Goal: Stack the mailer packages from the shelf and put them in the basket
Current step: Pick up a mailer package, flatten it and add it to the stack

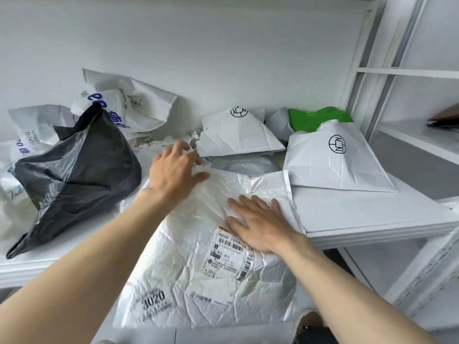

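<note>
Spanning the frame from left edge to right, the white shelf (pixel 372 214) carries a loose scatter of mailers. Largest is the crinkled white mailer (pixel 198 256) at lower centre, drooping over the shelf's front lip; it looks light, soft and slick, so a pinch at its edge seams would probably hold better than flat pressure. A black mailer (pixel 74 175) slumps at left, two logo-printed white ones (pixel 330 160) lie at right, a green one (pixel 318 119) behind. No basket shows. The right hand (pixel 258 224) presses flat, fingers straight and spread. The left hand (pixel 173 170) rests on the mailer's far edge, fingers loosely extended, holding nothing.
</note>
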Demonstrator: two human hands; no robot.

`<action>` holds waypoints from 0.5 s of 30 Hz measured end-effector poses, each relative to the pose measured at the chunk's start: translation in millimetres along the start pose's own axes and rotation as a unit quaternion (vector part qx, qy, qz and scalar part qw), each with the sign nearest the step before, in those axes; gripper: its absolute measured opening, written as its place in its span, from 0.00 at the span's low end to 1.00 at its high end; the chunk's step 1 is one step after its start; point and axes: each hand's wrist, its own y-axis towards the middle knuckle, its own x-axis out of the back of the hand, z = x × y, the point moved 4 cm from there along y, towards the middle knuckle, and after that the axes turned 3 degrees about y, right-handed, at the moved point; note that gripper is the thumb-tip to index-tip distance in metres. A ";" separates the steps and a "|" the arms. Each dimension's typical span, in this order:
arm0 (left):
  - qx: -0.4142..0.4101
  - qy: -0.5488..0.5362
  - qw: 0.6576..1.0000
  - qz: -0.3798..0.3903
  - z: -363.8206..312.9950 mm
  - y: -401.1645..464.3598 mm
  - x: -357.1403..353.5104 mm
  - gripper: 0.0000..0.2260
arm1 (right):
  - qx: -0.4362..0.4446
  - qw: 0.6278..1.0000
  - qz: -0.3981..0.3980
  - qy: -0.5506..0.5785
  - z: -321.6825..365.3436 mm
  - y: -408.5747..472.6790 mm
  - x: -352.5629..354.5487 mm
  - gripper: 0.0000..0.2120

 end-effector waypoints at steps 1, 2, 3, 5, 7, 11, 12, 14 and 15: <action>-0.036 0.071 0.997 0.013 -6.9 -4.8 -4.2 0.19 | 0.002 1.000 -0.003 0.000 -1.8 -0.2 -0.7 0.30; -0.069 0.100 0.992 0.036 -13.7 -10.9 -9.5 0.20 | 0.003 1.000 -0.010 -0.002 -2.3 -0.4 -0.9 0.30; -0.093 0.087 0.989 0.071 -21.7 -19.0 -17.4 0.21 | 0.004 1.000 -0.018 -0.006 -3.0 -0.8 -1.2 0.31; -0.111 0.016 0.979 0.171 -37.2 -40.1 -32.8 0.22 | -0.001 0.999 -0.031 -0.016 -2.3 -1.4 0.2 0.31; -0.123 -0.019 0.965 0.230 -49.0 -60.5 -43.1 0.21 | -0.021 0.999 -0.031 -0.029 -2.5 -1.5 1.5 0.31; -0.093 -0.044 0.965 0.240 -50.1 -75.8 -48.5 0.24 | -0.045 0.995 -0.070 -0.056 -9.5 -0.1 11.9 0.28; -0.099 -0.030 0.965 0.241 -50.6 -75.7 -49.6 0.25 | -0.050 0.993 -0.097 -0.054 -12.0 2.4 18.0 0.26; -0.096 -0.015 0.967 0.233 -50.2 -69.5 -50.5 0.24 | -0.062 0.988 -0.136 -0.047 -16.8 11.5 28.7 0.24; -0.085 -0.020 0.970 0.228 -48.3 -64.4 -50.6 0.23 | -0.066 0.989 -0.129 -0.040 -19.0 18.0 31.3 0.24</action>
